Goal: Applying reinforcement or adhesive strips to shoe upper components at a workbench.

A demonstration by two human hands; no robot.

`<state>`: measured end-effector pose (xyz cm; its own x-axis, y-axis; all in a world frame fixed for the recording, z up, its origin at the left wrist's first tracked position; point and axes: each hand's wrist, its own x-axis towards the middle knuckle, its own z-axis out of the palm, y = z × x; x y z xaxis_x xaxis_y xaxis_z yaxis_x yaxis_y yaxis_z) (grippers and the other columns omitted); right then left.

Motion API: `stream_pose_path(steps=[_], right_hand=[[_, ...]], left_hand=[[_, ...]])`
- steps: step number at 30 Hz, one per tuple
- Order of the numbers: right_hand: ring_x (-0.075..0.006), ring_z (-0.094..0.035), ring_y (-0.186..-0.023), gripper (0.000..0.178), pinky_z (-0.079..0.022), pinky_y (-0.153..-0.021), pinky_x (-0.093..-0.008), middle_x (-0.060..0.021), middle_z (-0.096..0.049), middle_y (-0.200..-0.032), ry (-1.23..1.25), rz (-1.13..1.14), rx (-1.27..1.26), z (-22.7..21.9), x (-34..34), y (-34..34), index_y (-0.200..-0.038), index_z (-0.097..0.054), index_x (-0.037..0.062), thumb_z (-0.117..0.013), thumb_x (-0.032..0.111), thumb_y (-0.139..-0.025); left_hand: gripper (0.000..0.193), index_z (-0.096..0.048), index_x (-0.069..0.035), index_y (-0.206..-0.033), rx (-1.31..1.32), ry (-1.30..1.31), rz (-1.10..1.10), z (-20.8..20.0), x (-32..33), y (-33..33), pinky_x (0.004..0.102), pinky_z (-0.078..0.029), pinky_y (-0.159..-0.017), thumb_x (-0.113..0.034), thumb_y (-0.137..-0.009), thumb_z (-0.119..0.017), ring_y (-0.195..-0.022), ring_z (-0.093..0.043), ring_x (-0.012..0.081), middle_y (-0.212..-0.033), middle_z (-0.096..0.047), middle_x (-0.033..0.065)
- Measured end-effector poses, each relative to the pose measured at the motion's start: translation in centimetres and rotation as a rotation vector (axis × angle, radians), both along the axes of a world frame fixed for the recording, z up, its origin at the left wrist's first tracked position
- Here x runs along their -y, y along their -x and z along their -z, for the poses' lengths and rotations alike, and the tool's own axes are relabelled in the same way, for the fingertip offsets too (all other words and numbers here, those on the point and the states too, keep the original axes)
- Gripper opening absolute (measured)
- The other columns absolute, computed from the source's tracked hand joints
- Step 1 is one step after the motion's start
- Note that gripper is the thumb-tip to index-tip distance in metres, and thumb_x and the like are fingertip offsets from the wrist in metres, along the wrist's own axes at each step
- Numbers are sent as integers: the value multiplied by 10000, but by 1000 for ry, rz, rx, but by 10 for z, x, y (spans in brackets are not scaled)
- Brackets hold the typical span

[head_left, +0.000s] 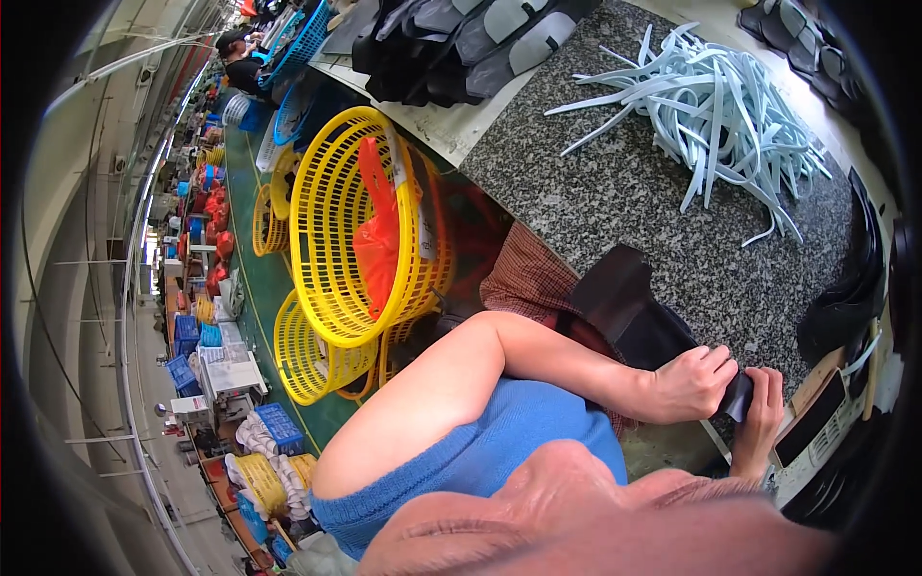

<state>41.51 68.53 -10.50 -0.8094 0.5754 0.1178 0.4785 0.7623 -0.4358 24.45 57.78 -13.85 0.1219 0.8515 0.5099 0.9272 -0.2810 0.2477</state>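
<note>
My left hand is closed, its fingers curled at the near edge of the speckled stone tabletop. Just to its right, the bent fingers of my right hand press on the same black, flexible sheet-like piece, which shows between the two hands. More black material drapes from the table edge over my lap beside my left wrist; whether it is one with the held piece I cannot tell. A tangled heap of pale blue strips lies farther back on the tabletop.
Black and grey shoe uppers are piled at the back left, with more at the far right. Curved black pieces and a dark flat device lie on the right. Yellow baskets, one holding a red bag, stand left. A person is far off.
</note>
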Motion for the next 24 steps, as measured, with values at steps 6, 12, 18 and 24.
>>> stream_pose_path(steps=[6, 12, 18, 24], right_hand=[[-397, -651, -1054, 348, -528, -903, -451, -187, -621, -1131, 32, 78, -66, 0, 8, 7, -1152, -632, -5, -612, -76, -812], [-360, -683, -1066, 388, -533, -929, -399, -177, -671, -1127, 226, 15, -120, -18, -4, 5, -1114, -675, -26, -642, -112, -736], [-352, -656, -931, 327, -526, -817, -447, -133, -662, -1040, -84, -76, -19, -25, -12, 11, -1031, -677, 11, -655, -86, -720], [-290, -650, -878, 218, -520, -772, -409, -108, -645, -1014, -271, -328, -55, -6, -30, 14, -988, -664, 14, -668, 53, -774]], left_hand=[[213, -702, 26, -789, -13, -26, 22, -2, 0, 6, 333, -426, -626, -178, -755, -648, -849, -538, 251, -871, -558, 102], [221, -704, 36, -811, -17, -50, 38, -2, 2, 7, 323, -411, -601, -165, -739, -651, -830, -535, 240, -876, -553, 99], [231, -707, 32, -805, -48, -51, 63, -2, 4, 3, 335, -402, -608, -181, -737, -649, -839, -533, 246, -890, -554, 102], [209, -718, 11, -768, -81, -42, 45, 1, 6, 6, 351, -431, -649, -192, -755, -671, -903, -554, 275, -904, -572, 116]])
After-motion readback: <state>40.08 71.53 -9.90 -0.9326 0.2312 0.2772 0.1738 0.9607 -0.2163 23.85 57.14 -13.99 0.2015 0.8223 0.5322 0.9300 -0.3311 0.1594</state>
